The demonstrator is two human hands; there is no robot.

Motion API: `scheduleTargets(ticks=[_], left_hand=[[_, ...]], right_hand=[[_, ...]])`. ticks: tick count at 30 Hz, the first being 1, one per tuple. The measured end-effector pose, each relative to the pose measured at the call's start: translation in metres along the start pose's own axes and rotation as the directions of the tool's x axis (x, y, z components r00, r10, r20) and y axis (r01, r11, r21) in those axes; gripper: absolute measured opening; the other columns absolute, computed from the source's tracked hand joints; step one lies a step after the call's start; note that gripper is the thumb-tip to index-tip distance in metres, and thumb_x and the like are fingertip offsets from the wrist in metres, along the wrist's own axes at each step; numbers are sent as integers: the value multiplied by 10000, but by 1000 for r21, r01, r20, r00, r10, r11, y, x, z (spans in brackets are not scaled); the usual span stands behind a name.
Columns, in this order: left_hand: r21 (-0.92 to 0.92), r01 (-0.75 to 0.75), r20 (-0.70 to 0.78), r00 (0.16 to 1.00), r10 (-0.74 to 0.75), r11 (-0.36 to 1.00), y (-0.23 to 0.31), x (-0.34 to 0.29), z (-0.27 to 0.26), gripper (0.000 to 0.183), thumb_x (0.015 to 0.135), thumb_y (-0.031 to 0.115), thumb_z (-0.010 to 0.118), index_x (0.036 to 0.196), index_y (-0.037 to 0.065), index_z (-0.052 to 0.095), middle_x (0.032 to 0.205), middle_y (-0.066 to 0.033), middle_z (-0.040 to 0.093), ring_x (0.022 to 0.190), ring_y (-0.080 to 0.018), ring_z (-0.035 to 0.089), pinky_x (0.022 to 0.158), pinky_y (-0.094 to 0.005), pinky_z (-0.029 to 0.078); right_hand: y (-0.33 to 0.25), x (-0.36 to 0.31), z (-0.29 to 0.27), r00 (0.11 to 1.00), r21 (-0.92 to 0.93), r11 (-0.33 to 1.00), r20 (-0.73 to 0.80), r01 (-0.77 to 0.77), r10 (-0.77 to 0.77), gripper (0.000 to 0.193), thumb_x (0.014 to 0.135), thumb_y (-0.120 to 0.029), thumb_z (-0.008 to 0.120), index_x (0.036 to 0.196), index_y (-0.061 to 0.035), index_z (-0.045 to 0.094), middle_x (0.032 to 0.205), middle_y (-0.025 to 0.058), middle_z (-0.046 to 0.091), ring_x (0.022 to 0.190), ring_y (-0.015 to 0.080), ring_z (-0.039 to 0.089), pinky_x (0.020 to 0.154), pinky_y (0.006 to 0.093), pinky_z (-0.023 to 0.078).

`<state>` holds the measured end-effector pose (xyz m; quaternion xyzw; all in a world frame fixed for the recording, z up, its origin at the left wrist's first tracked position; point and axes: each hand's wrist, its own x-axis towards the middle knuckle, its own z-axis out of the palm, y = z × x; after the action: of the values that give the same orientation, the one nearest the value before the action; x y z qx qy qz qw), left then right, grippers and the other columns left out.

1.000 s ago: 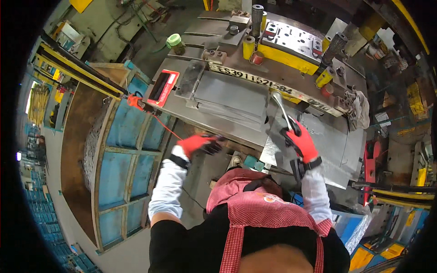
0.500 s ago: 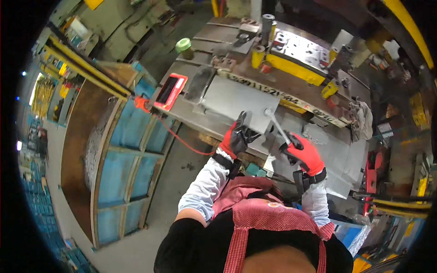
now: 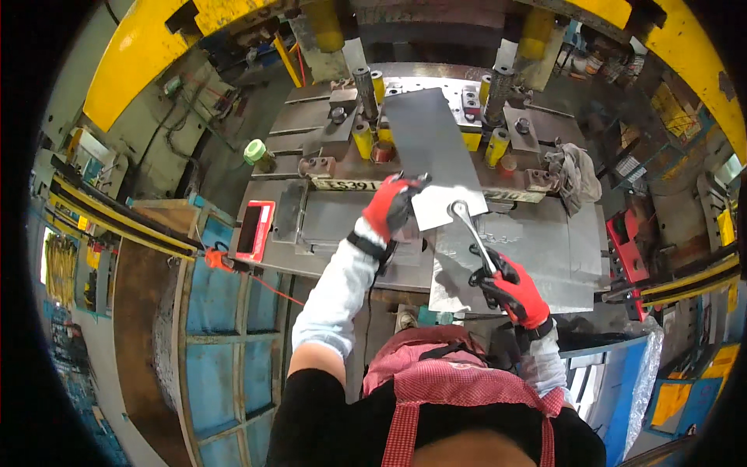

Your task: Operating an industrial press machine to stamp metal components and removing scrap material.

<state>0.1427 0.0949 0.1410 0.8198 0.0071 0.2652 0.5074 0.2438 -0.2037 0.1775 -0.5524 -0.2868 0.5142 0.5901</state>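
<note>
- Standing at left, the blue bin [image 3: 214,303] contains grey scraps [image 3: 165,338].
- Guide posts [image 3: 366,93] flank the metal sheet [image 3: 428,132], which slants over the die [image 3: 455,95].
- Left hand [image 3: 393,206] touches the sheet's edge, finger grip unclear; right hand [image 3: 512,292] wraps its fingers round a rod tool [image 3: 476,237].

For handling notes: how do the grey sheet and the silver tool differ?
Shape: the grey sheet is a broad, flat panel; the silver tool is a slim rod with a round head.
Hold: the left hand is at the sheet's side edge; the right hand grips the tool's lower end.
Tone: the sheet is mostly dark, bright at its near end; the tool's visible part is silver.
Shared: both look metallic.
</note>
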Motion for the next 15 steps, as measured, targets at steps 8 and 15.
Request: scheduleTargets(ticks=[8, 15], left_hand=[[-656, 243, -47, 932, -361, 714, -91, 65, -30, 306, 859, 193, 534, 1098, 4, 568, 1004, -25, 600, 873, -109, 553, 818, -241, 432], [-982, 157, 115, 936, -333, 104, -44, 4, 7, 398, 906, 276, 454, 1272, 123, 424, 1044, -155, 589, 882, -249, 603, 769, -388, 510]], right_hand=[[-19, 65, 6, 995, 16, 995, 26, 95, -95, 416, 830, -152, 578, 1205, -25, 451, 839, 8, 499, 637, 77, 494, 543, 231, 411], [-31, 76, 16, 994, 48, 994, 39, 101, -103, 321, 829, -155, 572, 1115, -31, 496, 815, -21, 490, 627, 55, 463, 542, 218, 396]])
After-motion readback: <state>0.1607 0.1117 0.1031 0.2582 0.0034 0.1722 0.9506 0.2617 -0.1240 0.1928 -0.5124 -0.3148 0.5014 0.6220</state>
